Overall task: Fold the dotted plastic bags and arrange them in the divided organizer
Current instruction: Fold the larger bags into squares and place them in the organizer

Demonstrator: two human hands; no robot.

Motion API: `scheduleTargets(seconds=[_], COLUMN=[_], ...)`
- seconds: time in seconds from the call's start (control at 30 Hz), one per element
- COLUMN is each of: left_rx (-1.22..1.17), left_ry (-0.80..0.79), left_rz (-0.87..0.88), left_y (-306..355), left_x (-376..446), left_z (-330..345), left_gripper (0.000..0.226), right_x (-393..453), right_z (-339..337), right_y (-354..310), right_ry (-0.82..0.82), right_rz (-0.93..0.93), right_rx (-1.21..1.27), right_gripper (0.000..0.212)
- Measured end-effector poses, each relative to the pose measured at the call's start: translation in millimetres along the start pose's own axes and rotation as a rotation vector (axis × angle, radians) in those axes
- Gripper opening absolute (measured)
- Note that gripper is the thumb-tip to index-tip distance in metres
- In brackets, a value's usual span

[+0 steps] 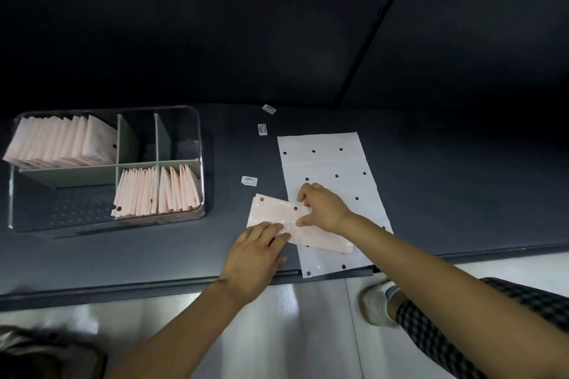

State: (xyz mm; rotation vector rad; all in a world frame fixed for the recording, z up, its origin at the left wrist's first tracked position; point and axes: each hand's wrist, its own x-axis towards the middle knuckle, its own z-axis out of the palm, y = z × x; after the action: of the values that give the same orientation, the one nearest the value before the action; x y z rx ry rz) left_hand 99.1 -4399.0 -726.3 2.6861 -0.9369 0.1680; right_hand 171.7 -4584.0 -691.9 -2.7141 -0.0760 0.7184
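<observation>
Partly folded pale-pink dotted plastic bag [284,218] lies on the dark grey tabletop [446,188], overlapping the 9 o'clock edge of a flat white dotted bag [331,169]. Left hand [254,255] presses it, fingers straight and together. Right hand [323,206] pinches its fold, fingers curled. Clear divided organizer [201,163] sits at 9 o'clock, holding folded bags.

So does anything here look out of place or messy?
Three small barcode labels lie scattered loose on the dark table, between the divided organizer and the flat dotted bag. Otherwise nothing stands out; the folded bags stand in neat rows.
</observation>
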Motion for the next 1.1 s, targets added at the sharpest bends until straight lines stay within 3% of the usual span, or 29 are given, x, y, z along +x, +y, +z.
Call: scheduleTargets(seconds=[0.23, 0.37, 0.47, 0.57, 0.63, 0.73, 0.83, 1.0, 1.1], left_rx=[-0.133, -0.461, -0.946, -1.539, -1.673, -1.71, -1.68, -1.646, -1.631], left_ry=[0.0, 0.176, 0.22, 0.038, -0.023, 0.055, 0.102, 0.064, 0.031], left_rz=[-0.099, -0.433, -0.838, -1.043, -1.036, -1.075, -1.108, -0.992, -0.929], left_y=[1, -5, -5, -3, -2, -5, -12, -28, -40], left_x=[0, -1, 11, 23, 25, 26, 27, 24, 23], left_z=[-6, -17, -36, -54, -63, -75, -88, -105, -114], left_gripper=[0.04, 0.044, 0.041, 0.03, 0.026, 0.02, 0.014, 0.011, 0.011], right_x=[2, -9, -21, -27, -30, -35, -38, -43, -43], right_z=[-9, -25, -36, -35, -32, -28, -25, -24, -26], right_y=[-2, -7, -14, -26, -32, -43, -54, -67, -77], right_ry=[-0.087, -0.049, -0.072, -0.098, -0.124, -0.139, -0.067, -0.346, -0.349], right_rz=[0.019, 0.036, 0.093, 0.121, 0.125, 0.119, 0.146, 0.141, 0.108], right_rx=[-0.033, 0.357, 0.784, 0.989, 1.079, 1.163, 1.089, 1.322, 1.409], right_gripper=[0.019, 0.024, 0.012, 0.033, 0.036, 0.039, 0.049, 0.051, 0.043])
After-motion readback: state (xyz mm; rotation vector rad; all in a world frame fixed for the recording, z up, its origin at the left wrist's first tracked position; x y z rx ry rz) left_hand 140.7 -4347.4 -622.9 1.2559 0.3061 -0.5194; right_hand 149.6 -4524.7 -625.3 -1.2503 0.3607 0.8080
